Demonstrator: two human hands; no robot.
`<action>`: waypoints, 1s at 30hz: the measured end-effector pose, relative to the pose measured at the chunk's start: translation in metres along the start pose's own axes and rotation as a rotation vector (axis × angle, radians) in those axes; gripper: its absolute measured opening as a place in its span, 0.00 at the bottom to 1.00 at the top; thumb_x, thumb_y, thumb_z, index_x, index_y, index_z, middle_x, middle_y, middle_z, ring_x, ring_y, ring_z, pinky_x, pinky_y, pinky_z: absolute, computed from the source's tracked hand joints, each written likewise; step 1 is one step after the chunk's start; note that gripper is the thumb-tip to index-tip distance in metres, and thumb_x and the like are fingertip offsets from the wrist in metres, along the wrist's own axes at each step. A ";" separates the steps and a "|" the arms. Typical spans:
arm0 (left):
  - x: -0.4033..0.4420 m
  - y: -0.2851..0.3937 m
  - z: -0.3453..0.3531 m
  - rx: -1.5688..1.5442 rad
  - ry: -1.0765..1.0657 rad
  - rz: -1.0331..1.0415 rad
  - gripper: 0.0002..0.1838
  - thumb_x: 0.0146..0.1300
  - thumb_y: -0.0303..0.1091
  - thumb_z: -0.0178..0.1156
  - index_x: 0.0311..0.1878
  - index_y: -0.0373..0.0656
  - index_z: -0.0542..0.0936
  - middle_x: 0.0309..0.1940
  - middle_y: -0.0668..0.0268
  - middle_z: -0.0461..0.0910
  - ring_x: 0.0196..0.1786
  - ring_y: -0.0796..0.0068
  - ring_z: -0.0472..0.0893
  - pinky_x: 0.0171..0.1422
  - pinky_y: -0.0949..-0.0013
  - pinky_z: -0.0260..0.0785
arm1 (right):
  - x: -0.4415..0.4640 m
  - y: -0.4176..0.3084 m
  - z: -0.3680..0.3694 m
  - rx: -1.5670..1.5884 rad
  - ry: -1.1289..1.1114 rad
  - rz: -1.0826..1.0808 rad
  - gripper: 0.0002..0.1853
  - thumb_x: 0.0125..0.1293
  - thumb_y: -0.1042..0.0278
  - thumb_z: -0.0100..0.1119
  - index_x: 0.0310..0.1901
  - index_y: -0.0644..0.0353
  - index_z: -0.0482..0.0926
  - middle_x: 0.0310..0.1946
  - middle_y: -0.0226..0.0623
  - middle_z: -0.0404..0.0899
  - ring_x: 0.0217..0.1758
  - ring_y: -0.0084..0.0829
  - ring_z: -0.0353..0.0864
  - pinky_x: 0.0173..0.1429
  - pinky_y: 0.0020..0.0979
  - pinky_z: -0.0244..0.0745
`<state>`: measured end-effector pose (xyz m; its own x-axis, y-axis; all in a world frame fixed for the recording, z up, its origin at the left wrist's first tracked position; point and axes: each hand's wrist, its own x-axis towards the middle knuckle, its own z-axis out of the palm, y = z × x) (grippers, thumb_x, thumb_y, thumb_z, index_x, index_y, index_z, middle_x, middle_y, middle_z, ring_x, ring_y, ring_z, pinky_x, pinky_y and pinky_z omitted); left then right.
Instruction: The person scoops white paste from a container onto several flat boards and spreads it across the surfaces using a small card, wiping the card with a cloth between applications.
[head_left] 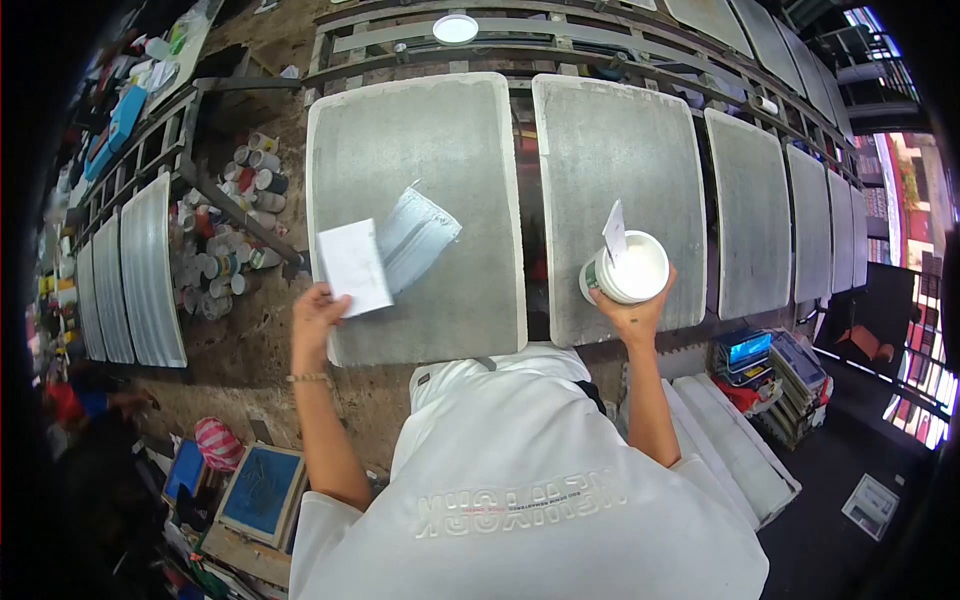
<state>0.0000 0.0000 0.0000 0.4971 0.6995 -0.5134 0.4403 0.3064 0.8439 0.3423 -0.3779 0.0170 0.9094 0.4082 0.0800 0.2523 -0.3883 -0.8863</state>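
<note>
My left hand (320, 318) is closed on the lower edge of a white card (355, 267), thumb on top. The card overlaps part of a pale blue disposable face mask (420, 232) lying on a grey flat board (415, 130). To the right, my right hand (638, 315) wraps around a white plastic tub (606, 282), tilted toward me above a second grey board (620, 130). White paste or paint (645, 268) shows inside the tub, and a thin pale scraper-like piece (614, 228) sticks up from its rim.
More grey boards (745, 200) run off to the right. Several used pots (265, 180) crowd the floor at left, beside a metal rail (235, 212). A white round lid (456, 29) rests on the far rack. Blue-meshed frames (262, 490) stand at lower left.
</note>
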 end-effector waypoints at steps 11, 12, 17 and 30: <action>-0.142 -0.106 0.191 -0.711 0.424 -0.257 0.11 0.67 0.24 0.70 0.42 0.48 0.75 0.30 0.75 0.80 0.31 0.84 0.78 0.34 0.74 0.76 | 0.033 0.024 -0.030 0.079 -0.162 -0.177 0.59 0.36 0.61 0.89 0.70 0.61 0.60 0.63 0.44 0.62 0.69 0.43 0.68 0.73 0.46 0.68; -0.147 -0.121 0.197 -0.756 0.470 -0.256 0.11 0.67 0.24 0.70 0.42 0.48 0.75 0.32 0.73 0.81 0.31 0.82 0.78 0.35 0.74 0.77 | 0.037 0.027 -0.032 0.091 -0.190 -0.184 0.59 0.36 0.61 0.89 0.70 0.61 0.60 0.63 0.44 0.62 0.69 0.43 0.68 0.73 0.46 0.68; -0.135 -0.137 0.222 -0.744 0.604 -0.201 0.15 0.65 0.25 0.73 0.47 0.43 0.74 0.37 0.66 0.81 0.34 0.75 0.81 0.38 0.71 0.79 | 0.063 0.014 -0.027 -0.108 -0.371 -0.356 0.56 0.36 0.62 0.88 0.67 0.63 0.62 0.59 0.42 0.67 0.67 0.43 0.71 0.72 0.42 0.69; -0.137 0.097 0.198 0.081 0.485 0.691 0.22 0.70 0.47 0.68 0.55 0.37 0.81 0.44 0.62 0.86 0.43 0.62 0.86 0.47 0.61 0.77 | 0.108 -0.025 0.050 -0.086 -0.624 -0.702 0.56 0.32 0.67 0.85 0.70 0.56 0.68 0.67 0.54 0.62 0.75 0.58 0.60 0.76 0.52 0.67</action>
<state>0.1224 -0.1938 0.1212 0.3064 0.9176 0.2533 0.2173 -0.3265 0.9199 0.4178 -0.2829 0.0253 0.2048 0.9312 0.3016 0.7214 0.0647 -0.6895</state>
